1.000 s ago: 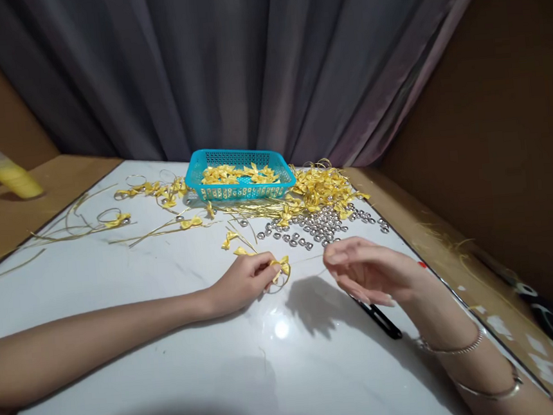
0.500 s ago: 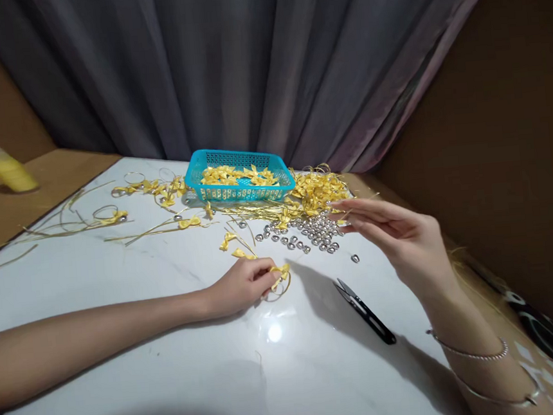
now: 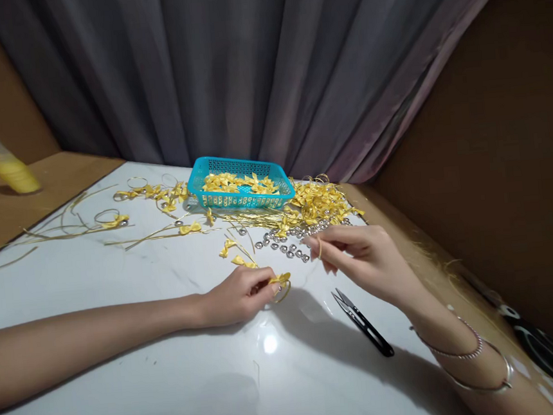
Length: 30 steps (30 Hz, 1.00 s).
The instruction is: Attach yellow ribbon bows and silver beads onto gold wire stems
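Observation:
Near the middle of the white table, my left hand (image 3: pixel 243 294) pinches a yellow bow (image 3: pixel 281 278) with a looped gold cord hanging beside it. To its right, my right hand (image 3: pixel 362 255) is raised over the table with thumb and forefinger pressed together on a short piece of gold cord (image 3: pixel 319 249). Silver beads (image 3: pixel 290 250) lie scattered just behind and left of the right fingertips; the hand hides part of them. Black thread snips (image 3: pixel 364 324) rest on the table below my right hand, blades pointing up and left.
A blue basket (image 3: pixel 242 202) holding yellow bows stands at the back. Right of it is a heap of yellow bows (image 3: pixel 317 200). Gold cords (image 3: pixel 128 228) and loose bows lie at the left. Black scissors (image 3: pixel 550 348) are at the far right, a yellow-filled tube (image 3: pixel 12 171) far left.
My right hand has moved left and down from the bead pile, and its fingers have closed on a gold cord. My left hand still holds the bow, which is tilted differently.

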{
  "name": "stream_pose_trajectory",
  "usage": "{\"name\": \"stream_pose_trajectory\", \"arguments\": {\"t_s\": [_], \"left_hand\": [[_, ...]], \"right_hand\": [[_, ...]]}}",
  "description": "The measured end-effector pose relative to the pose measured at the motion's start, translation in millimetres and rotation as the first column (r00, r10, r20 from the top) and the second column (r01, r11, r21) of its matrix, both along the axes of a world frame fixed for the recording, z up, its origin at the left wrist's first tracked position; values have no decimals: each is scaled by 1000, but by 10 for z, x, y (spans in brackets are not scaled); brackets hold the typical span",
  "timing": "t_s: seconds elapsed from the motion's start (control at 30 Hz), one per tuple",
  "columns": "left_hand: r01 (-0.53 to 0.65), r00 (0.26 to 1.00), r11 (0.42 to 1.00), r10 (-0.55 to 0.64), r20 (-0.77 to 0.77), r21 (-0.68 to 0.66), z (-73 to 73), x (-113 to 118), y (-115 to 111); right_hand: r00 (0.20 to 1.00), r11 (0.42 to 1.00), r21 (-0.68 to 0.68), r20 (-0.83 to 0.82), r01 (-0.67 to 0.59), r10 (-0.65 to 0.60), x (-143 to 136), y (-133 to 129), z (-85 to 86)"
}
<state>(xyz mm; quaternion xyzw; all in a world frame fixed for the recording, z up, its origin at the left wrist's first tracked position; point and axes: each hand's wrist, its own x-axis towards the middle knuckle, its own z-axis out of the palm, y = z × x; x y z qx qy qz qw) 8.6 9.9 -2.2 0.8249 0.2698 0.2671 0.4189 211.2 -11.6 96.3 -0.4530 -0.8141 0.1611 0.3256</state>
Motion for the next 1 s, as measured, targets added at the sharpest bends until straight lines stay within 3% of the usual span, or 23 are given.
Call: {"name": "stream_pose_trajectory", "arguments": {"t_s": [0.07,0.13,0.23,0.33,0.57,1.0], "left_hand": [[-2,1000,1000,2,-4,-16,2,1,-7],[-1,1000,999,0,-2,-46,10,5,-14],[-9,1000,996,10,8,-85,22,11,-16],[-7,1000,996,9,21,-94,25,12,-13],[18,999,997,-15,38,-75,6,1,-8],[50,999,994,-49,15,-99,24,3,-9]], "right_hand": [[992,972,-226,-120,-58,32,-15,-15,-36],[968,926,-359,-248,-119,28,-23,-24,-70],[937,853,-483,-349,-198,20,-44,-31,-103],[954,802,-556,-293,-217,55,-65,-20,-129],[990,927,-348,-25,-141,141,-43,43,-211],[990,967,-236,81,-93,115,-84,61,-277]]}}
